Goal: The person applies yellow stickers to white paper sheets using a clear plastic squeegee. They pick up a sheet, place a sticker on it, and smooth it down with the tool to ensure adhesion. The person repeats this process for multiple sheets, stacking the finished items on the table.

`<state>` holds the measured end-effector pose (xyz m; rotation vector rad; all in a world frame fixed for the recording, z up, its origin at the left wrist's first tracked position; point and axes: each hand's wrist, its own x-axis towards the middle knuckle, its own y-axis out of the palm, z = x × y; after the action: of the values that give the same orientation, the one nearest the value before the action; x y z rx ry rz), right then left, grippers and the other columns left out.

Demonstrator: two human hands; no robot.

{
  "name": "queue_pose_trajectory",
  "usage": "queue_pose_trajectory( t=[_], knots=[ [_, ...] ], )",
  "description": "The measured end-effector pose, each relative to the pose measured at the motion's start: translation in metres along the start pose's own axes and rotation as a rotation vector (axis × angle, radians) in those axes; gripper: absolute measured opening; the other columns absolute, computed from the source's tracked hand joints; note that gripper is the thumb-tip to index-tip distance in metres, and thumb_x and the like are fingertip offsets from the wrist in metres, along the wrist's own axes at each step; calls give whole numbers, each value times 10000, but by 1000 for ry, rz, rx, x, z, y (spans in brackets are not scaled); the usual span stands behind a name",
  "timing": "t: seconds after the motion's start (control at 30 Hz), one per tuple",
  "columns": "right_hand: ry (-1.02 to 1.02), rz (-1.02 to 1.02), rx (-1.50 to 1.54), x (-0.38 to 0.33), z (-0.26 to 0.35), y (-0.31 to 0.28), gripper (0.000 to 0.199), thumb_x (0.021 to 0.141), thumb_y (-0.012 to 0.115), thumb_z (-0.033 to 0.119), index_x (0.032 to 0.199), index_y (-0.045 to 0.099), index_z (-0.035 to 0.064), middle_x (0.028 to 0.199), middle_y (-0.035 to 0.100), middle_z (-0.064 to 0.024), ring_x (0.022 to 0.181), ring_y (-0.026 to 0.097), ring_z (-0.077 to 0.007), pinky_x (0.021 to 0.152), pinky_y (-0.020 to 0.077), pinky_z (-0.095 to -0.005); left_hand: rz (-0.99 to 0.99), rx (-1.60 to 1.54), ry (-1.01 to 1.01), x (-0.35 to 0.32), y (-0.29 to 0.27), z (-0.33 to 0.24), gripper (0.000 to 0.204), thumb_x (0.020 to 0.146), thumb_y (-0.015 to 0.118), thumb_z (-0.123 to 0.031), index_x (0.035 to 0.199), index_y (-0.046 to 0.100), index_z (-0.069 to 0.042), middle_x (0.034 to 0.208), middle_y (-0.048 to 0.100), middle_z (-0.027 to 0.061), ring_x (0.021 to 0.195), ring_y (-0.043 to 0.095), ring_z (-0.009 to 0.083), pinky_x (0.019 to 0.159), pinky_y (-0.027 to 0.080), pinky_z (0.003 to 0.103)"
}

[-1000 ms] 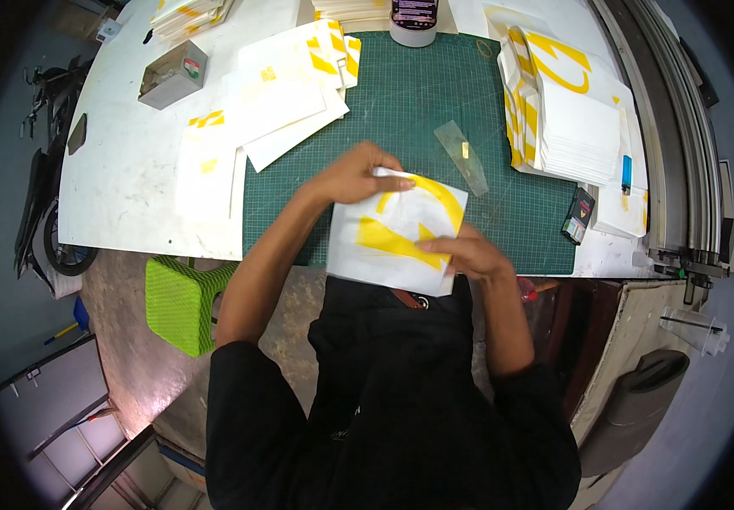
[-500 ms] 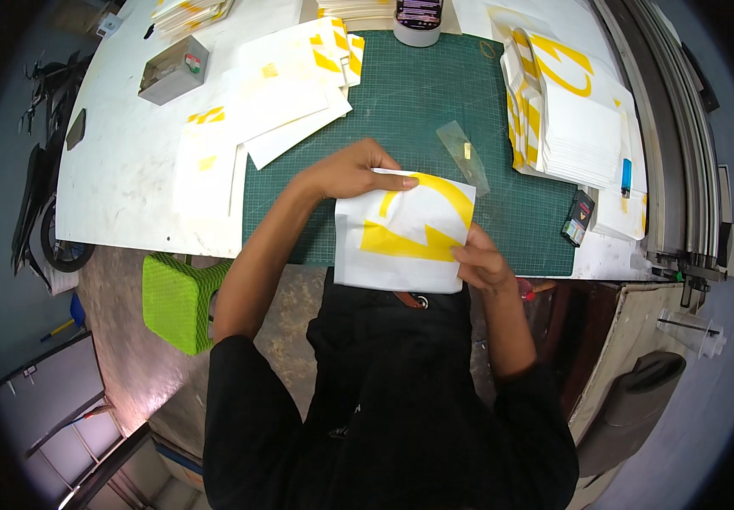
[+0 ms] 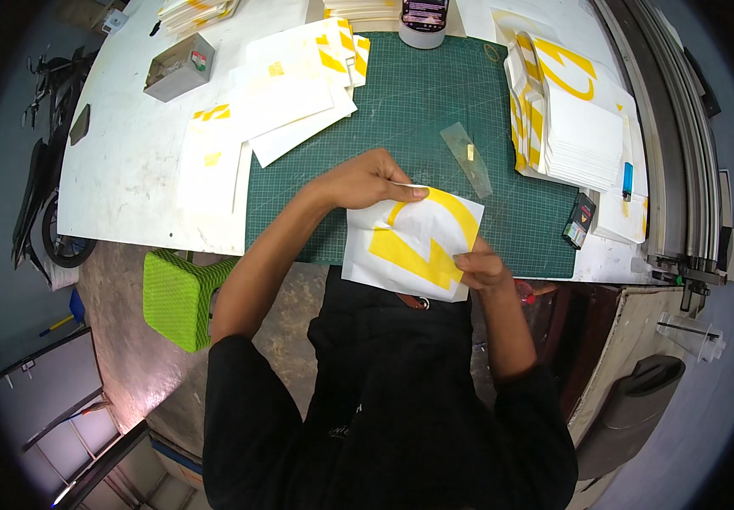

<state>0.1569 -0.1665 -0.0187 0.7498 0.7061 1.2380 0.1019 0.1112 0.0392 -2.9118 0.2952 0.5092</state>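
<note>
A white piece of paper with a bold yellow print (image 3: 375, 262) is held over the near edge of the green cutting mat (image 3: 401, 110), tilted toward me. Whether it is a single sheet or a flat bag I cannot tell. At its top edge, my left hand (image 3: 365, 182) pinches it, thumb on the printed face and fingers behind. My right hand (image 3: 483, 270) grips the lower right edge, the thumb pressed on the yellow area. Beyond the paper, a clear plastic strip (image 3: 462, 149) with a small yellowish piece on it lies on the mat.
Stacked yellow-and-white papers (image 3: 584, 136) stand at the right, beside a blue lighter (image 3: 628, 180) and a small black box (image 3: 579, 219). More white sheets (image 3: 286, 102) spread at the left, near a grey open box (image 3: 178, 70). A round jar (image 3: 422, 25) stands at the back.
The paper has shifted slightly right and down and turned a little clockwise, with both hands still gripping it. Its printed face shows flatter now.
</note>
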Motion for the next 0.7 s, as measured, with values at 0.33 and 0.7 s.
queue_pose_trajectory(
  t=[0.33,0.7],
  knots=[
    [201,-153,-266,3,-3,16,794,900,728,145,1574,341,-16,1495,517,-185,1392,520,-285,1161,427,-437,-6,-14,-49,9,-7,16,400,985,750,-383,903,833,0,714,742,47,599,604,71,620,501,276],
    [-63,120,181,1,-13,-17,801,962,607,236,1608,236,-58,1598,431,-208,1468,463,-335,1215,372,-469,88,42,-89,-1,-5,-9,398,974,760,-392,910,835,-6,723,749,40,609,609,85,645,499,267]
  ],
)
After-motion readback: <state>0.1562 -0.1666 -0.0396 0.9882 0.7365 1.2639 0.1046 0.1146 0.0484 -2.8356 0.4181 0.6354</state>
